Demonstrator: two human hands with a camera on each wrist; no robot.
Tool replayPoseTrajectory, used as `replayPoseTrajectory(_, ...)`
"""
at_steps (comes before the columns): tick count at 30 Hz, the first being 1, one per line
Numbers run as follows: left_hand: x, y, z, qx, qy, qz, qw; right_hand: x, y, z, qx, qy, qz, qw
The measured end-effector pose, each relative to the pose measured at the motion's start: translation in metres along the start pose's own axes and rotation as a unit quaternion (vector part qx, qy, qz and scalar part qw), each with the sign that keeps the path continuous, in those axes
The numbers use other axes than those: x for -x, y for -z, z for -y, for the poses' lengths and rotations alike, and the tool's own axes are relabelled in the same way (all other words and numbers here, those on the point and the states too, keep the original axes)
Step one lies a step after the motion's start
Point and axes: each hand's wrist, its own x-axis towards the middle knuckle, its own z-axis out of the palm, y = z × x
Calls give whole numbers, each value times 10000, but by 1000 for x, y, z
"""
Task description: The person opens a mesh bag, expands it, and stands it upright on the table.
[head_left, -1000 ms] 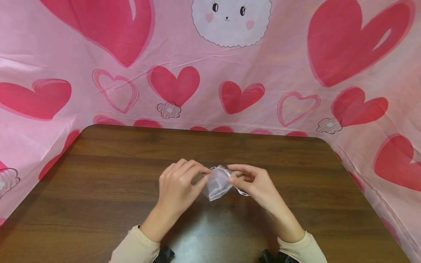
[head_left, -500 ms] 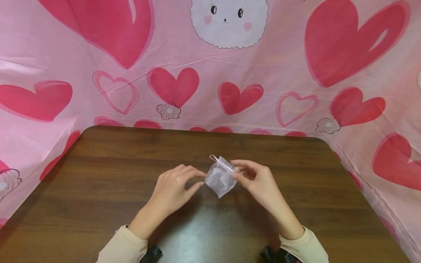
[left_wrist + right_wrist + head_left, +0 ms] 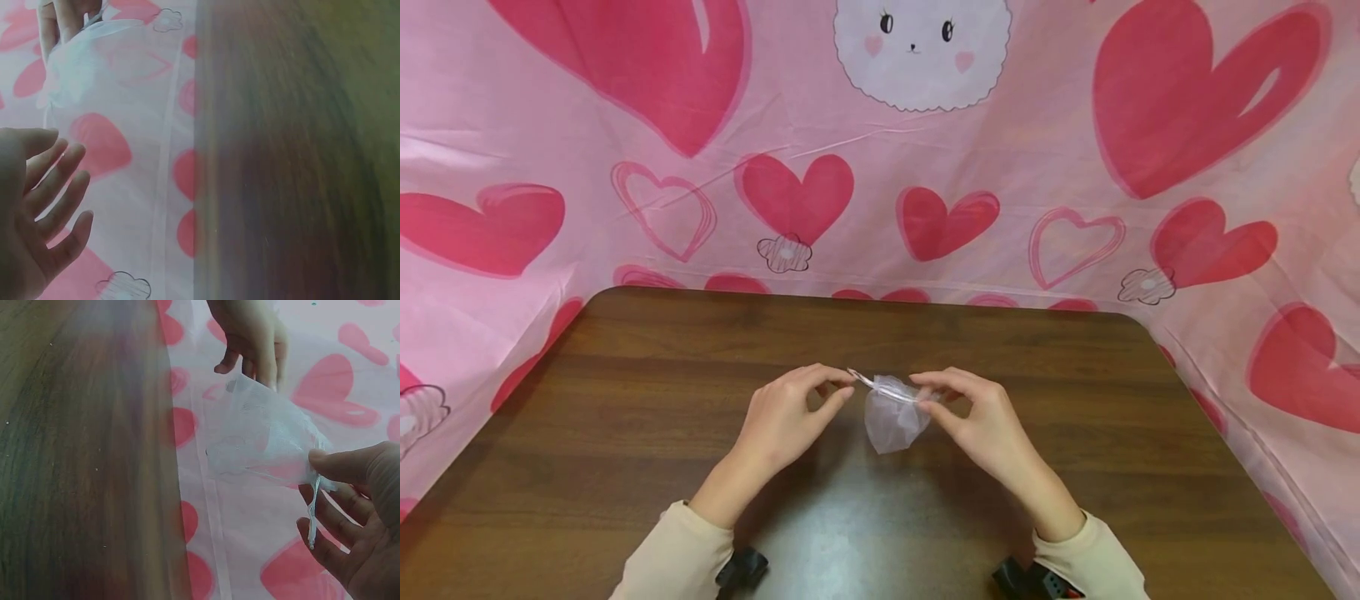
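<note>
A small sheer white drawstring pouch (image 3: 893,427) hangs between my two hands above the table. My left hand (image 3: 790,417) pinches the drawstring (image 3: 861,378) at its left end, between thumb and index finger. At the gathered neck on the other side, my right hand (image 3: 981,408) grips the pouch with thumb and fingers. In the right wrist view the see-through pouch (image 3: 269,440) spreads out from under the right thumb (image 3: 337,464), and a knotted cord end (image 3: 312,528) dangles past the fingers. The left wrist view shows the left hand's other fingers (image 3: 59,194) spread loosely.
A dark brown wooden table (image 3: 662,400) with rounded far corners lies beneath. Pink cloth (image 3: 865,125) printed with red hearts rises behind it and along both sides. Black wrist devices (image 3: 743,568) show under the cream sleeves (image 3: 677,554).
Half a second ago my left fingertips were at the pouch's left side; they have moved up to the drawstring. The pouch has turned and its cord now stretches left. My right hand keeps its grip.
</note>
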Motion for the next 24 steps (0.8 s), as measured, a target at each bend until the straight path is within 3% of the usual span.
replayPoseTrajectory(7,-2,-1,-5,472,211,161,9985,4,-5,0,64,116,121,9998)
replayPoseTrajectory(14,-3,-2,-9,646,-93,474,9967,8,-9,1,92,307,190,9993)
replayPoseTrajectory(19,-4,-4,-11,663,-267,422,9965,7,-10,-1,118,441,176,9988)
replayPoseTrajectory(24,-4,-5,-10,827,-204,296,9959,8,-6,-3,401,298,242,9985)
